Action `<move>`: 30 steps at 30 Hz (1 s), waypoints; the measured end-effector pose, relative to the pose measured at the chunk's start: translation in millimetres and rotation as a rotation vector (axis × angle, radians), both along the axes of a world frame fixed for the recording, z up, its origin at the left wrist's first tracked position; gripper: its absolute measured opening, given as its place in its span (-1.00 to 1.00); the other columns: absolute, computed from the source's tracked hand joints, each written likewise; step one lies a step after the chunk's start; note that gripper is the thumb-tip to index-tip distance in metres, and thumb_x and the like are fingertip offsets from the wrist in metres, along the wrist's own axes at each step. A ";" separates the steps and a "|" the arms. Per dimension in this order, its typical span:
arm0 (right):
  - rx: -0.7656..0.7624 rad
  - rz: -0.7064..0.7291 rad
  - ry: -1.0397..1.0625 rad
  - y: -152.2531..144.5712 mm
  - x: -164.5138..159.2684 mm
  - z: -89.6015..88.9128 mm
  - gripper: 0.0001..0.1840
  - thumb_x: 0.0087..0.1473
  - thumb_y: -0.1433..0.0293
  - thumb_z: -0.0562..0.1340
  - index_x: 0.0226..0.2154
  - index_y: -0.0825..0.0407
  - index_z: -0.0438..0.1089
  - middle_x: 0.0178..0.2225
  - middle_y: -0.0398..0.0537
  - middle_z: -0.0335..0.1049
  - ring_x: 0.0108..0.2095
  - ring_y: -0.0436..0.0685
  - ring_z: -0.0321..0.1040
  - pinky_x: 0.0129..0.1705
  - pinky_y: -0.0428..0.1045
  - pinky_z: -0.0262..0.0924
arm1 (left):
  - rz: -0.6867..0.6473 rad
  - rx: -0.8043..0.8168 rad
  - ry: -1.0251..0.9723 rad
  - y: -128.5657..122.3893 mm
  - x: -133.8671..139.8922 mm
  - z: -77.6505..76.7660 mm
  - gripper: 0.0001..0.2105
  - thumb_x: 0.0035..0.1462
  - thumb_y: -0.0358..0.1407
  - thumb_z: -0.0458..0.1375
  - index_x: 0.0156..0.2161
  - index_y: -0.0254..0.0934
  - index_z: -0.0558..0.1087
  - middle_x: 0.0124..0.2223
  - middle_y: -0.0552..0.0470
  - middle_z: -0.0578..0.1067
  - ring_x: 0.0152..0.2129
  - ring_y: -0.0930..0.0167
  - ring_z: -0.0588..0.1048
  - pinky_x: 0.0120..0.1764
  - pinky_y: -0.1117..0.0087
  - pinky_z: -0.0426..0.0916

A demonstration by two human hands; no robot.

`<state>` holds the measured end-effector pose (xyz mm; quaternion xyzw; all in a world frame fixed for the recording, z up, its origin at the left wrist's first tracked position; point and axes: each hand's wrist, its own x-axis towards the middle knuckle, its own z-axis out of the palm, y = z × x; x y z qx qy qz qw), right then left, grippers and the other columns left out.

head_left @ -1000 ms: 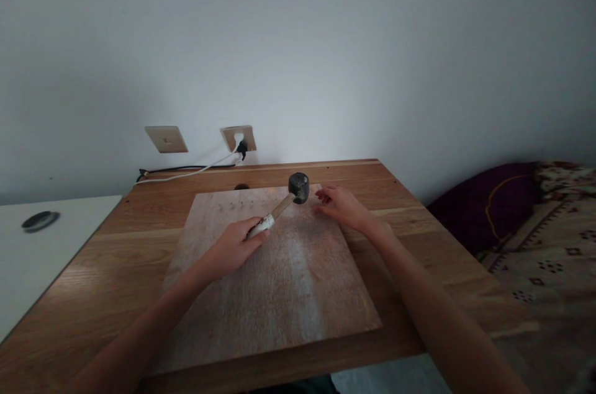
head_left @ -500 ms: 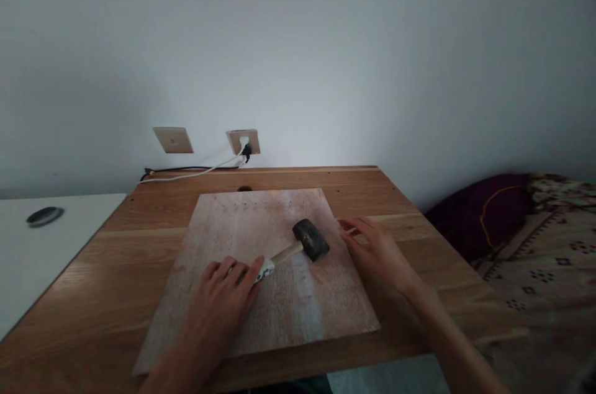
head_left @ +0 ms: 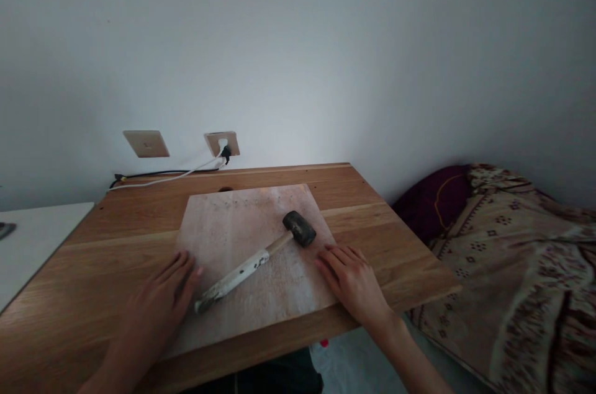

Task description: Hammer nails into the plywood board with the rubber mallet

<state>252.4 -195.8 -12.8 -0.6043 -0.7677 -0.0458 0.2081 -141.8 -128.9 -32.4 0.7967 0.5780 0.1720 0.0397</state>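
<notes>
A rubber mallet [head_left: 300, 229] with a black head and a paint-worn white handle lies slantwise across a thin, worn board [head_left: 223, 220]. Its head points to the far right and its handle end to the near left. My left hand [head_left: 162, 298] is at the board's left edge, fingers stretched forward and thumb apart, close to the handle end. On the opposite side my right hand [head_left: 351, 276] rests with its fingers extended over the right edge, below the mallet head. Neither hand touches the mallet. The undersides of the fingers are hidden.
The board lies on a wooden table [head_left: 116, 245] against a wall. Cables [head_left: 172, 178] run along its back edge to a wall socket [head_left: 222, 143]. A white surface [head_left: 41, 239] adjoins at left. A bed with patterned cover [head_left: 484, 270] and purple cushion [head_left: 433, 198] is at right.
My left hand has let go of the mallet handle and moved to the board's left edge. My right hand has slid nearer along the right edge. The view has turned slightly right.
</notes>
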 end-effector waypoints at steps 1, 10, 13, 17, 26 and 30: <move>0.018 -0.033 -0.017 -0.9 9.4 -1.5 -0.76 0.40 0.35 0.13 -0.19 0.00 0.52 -0.14 0.06 0.60 -0.06 0.25 0.51 0.07 0.18 0.25 | 0.006 -0.020 0.005 2.0 15.9 4.6 -0.48 0.34 0.00 -0.07 0.05 -0.28 0.61 0.19 -0.18 0.53 0.19 0.08 0.46 0.24 0.01 0.37; 0.072 -0.330 -0.129 -6.4 148.9 -10.9 -0.58 0.41 0.19 0.02 -0.19 0.04 0.51 -0.20 0.14 0.61 -0.20 0.27 0.57 -0.06 0.12 0.37 | -0.357 -0.061 0.066 8.4 175.2 36.6 -0.57 0.40 -0.10 0.04 0.14 -0.38 0.51 0.25 -0.31 0.46 0.20 0.06 0.45 0.19 0.00 0.40; 0.063 -0.419 -0.121 -13.4 191.5 -18.7 -0.55 0.38 0.14 0.02 0.03 0.04 0.47 -0.01 0.21 0.57 -0.01 0.32 0.53 0.04 0.15 0.38 | -0.450 0.055 0.016 -2.9 204.3 28.8 -0.58 0.40 -0.12 0.05 0.17 -0.37 0.47 0.27 -0.29 0.45 0.24 0.06 0.40 0.26 -0.03 0.31; 0.007 -0.643 -0.192 -28.6 221.1 -34.3 -0.52 0.34 0.18 0.01 0.10 0.04 0.44 0.00 0.27 0.55 -0.03 0.40 0.54 -0.04 0.24 0.42 | -0.550 0.132 -0.054 -16.7 213.8 13.2 -0.55 0.41 -0.14 0.05 0.28 -0.33 0.34 0.26 -0.24 0.47 0.25 0.11 0.39 0.28 -0.02 0.29; 0.043 -0.328 -0.351 -46.2 172.3 -44.1 -0.52 0.27 0.51 -0.03 0.05 0.02 0.49 0.21 0.21 0.42 0.27 0.45 0.28 0.16 0.38 0.29 | -0.401 0.159 -0.014 -21.9 138.1 8.2 -0.53 0.43 -0.05 -0.04 0.24 -0.29 0.41 0.22 -0.19 0.52 0.18 0.17 0.48 0.24 0.07 0.37; 0.100 -0.151 -0.369 -52.5 107.3 -39.8 -0.51 0.30 0.55 -0.03 0.05 -0.08 0.49 0.25 0.14 0.38 0.32 0.42 0.21 0.25 0.43 0.14 | -0.212 -0.041 0.039 -35.2 70.8 14.2 -0.50 0.38 -0.03 -0.04 0.25 -0.21 0.43 0.24 -0.13 0.50 0.19 0.12 0.47 0.17 0.07 0.43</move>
